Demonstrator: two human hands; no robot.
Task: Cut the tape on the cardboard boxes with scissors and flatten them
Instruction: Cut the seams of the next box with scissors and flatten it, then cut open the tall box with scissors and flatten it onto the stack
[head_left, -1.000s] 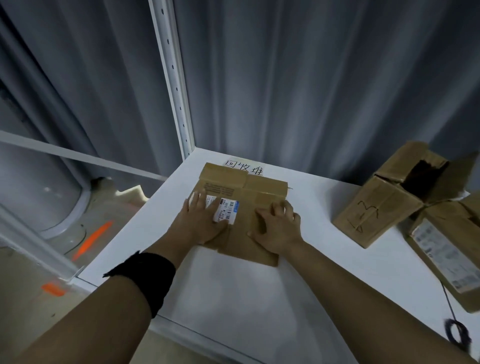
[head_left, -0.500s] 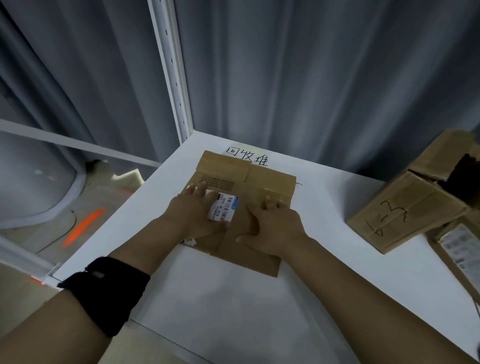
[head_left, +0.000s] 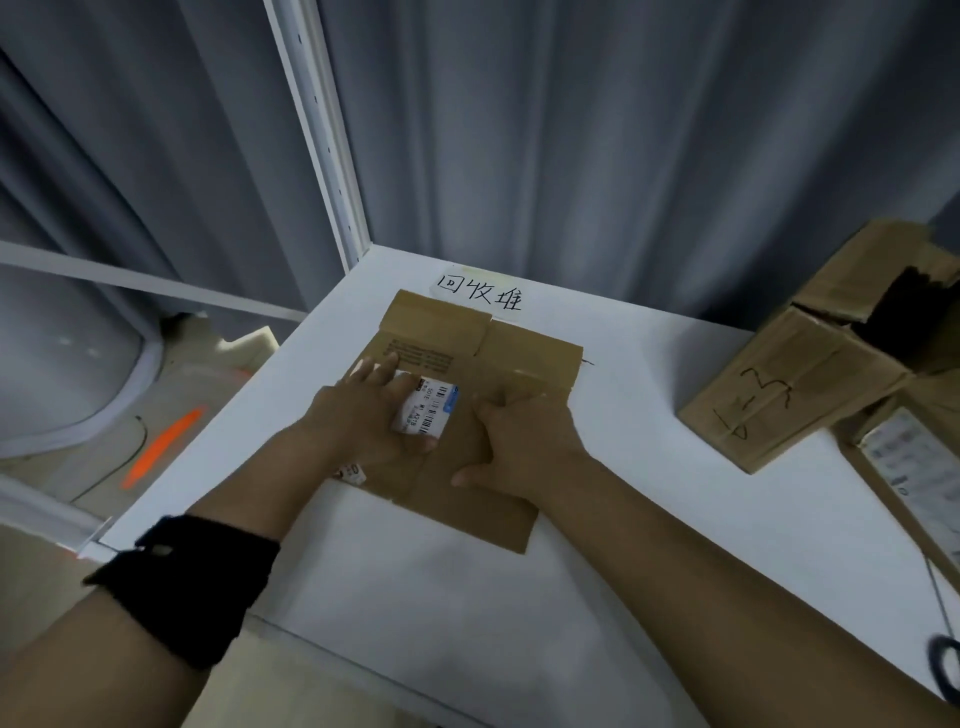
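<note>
Single head-worn wide-angle camera. It faces forward and steeply down, close above the bench (head_left: 649, 467) corner; the flattened cardboard box (head_left: 530, 353) sits mid-frame, curtain (head_left: 571, 130) behind.

Dim, cool bluish light, folks; soft shadows spread across the white table (head_left: 649, 441). Wide-angle distortion bows the white post (head_left: 318, 130), and the frame's edges look smeary.

Read the white paper slip (head_left: 479, 294) on the white bench (head_left: 649, 457): handwritten "回收堆". The brown taped cardboard box (head_left: 779, 395) at your right bears a handwritten "3". The white barcode sticker (head_left: 428, 410) on the flattened brown cardboard box (head_left: 524, 358) carries print too blurred to read.
</note>
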